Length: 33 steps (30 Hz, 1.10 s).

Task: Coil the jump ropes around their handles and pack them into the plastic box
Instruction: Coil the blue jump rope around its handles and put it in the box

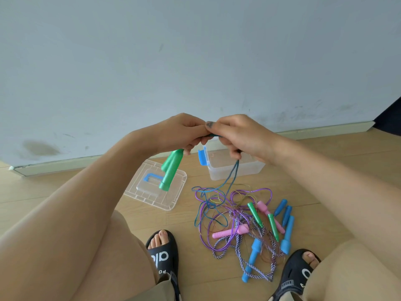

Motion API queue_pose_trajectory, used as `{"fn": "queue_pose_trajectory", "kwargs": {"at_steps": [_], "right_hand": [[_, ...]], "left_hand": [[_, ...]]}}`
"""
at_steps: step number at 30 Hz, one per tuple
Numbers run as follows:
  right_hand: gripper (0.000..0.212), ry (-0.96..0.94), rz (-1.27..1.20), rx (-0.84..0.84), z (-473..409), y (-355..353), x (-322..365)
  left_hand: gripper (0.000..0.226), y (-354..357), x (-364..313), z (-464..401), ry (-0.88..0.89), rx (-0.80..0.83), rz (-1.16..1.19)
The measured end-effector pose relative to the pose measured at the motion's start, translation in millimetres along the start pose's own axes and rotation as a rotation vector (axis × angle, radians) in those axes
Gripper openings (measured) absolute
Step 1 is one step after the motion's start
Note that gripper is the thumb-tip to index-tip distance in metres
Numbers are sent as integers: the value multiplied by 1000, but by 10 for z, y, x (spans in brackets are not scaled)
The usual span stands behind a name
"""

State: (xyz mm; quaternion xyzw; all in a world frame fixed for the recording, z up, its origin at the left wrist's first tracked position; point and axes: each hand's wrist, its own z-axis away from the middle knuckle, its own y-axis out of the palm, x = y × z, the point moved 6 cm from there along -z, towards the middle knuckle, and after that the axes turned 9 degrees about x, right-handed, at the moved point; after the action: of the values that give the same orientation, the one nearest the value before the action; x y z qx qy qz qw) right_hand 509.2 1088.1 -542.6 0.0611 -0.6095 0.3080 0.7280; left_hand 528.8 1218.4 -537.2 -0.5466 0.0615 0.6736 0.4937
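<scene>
Left hand gripped paired green handles; right hand pinched their cord above the plastic box. I judged the trailing cord could snag the pile before the box.

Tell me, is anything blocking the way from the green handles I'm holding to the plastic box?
Nothing visible. The green handles hang from the left hand beside the plastic box, which stands open; its lid lies apart on the floor.
</scene>
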Motion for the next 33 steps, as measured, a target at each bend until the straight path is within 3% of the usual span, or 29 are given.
{"fn": "queue_pose_trajectory", "kwargs": {"at_steps": [4,6,9,13,16,19,23,26,28,33], "right_hand": [[31,35,-72,-80,16,-171,29],[28,56,-124,-116,28,-249,-2],[25,87,-167,-176,36,-372,-68],[23,111,-136,-257,79,-633,-138],[31,191,2,-197,90,-642,-249],[54,274,-29,-108,93,-484,-325],[56,158,-96,-23,4,-218,-166],[42,127,5,-17,-41,-139,-185],[37,126,86,-35,-35,-188,-216],[36,44,227,-150,-38,-272,-137]], "left_hand": [[47,-81,43,14,-17,-35,-10],[42,-78,24,32,12,-21,25],[27,-84,42,28,-16,-41,-185],[21,-91,171,-6,-73,-14,-220],[23,-89,162,-20,-93,-43,-292],[26,-32,88,-54,-102,-74,-371],[30,89,-53,-112,-53,-80,-469],[27,159,-112,-116,-3,-46,-455],[15,166,-105,-119,-4,-27,-492],[27,145,-14,-143,-80,-35,-503]]}}
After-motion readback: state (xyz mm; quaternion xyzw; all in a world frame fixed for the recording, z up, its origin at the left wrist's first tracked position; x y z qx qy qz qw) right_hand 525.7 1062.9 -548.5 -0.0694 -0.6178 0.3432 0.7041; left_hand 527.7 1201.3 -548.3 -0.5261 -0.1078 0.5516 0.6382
